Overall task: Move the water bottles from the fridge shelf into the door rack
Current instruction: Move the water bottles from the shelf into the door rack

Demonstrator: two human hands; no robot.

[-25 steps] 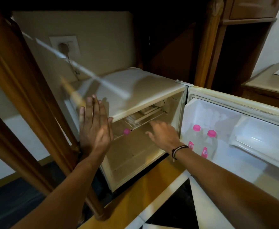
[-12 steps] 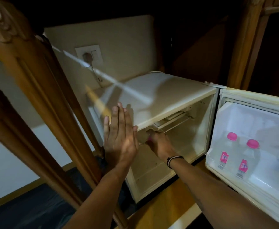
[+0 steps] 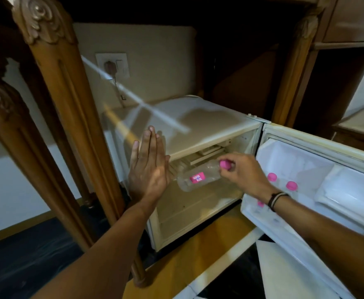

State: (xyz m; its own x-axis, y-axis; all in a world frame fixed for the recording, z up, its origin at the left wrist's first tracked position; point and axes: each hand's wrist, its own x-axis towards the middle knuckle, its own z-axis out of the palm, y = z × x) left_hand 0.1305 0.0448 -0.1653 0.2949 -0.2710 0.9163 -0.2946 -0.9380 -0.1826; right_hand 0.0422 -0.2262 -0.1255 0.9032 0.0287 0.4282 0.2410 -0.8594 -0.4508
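Note:
A small cream fridge (image 3: 198, 124) stands open under a wooden table. My right hand (image 3: 243, 173) grips the pink cap end of a clear water bottle (image 3: 198, 178) with a pink label; the bottle lies tilted in the air at the fridge mouth. My left hand (image 3: 149, 167) is flat, fingers together, against the fridge's left front edge and holds nothing. Two more pink-capped bottles (image 3: 292, 186) stand upright in the door rack (image 3: 261, 214) on the right, partly hidden by my right wrist.
Carved wooden table legs (image 3: 69, 100) stand close on the left of the fridge. A wall socket with a plug (image 3: 112, 65) is behind it. The open door (image 3: 319, 160) has a second white bin (image 3: 349, 190) at upper right. A wooden cabinet stands at far right.
My right hand reached into the fridge, took a bottle by its cap end and drew it out to the fridge mouth. The left hand stayed flat at the fridge's left edge.

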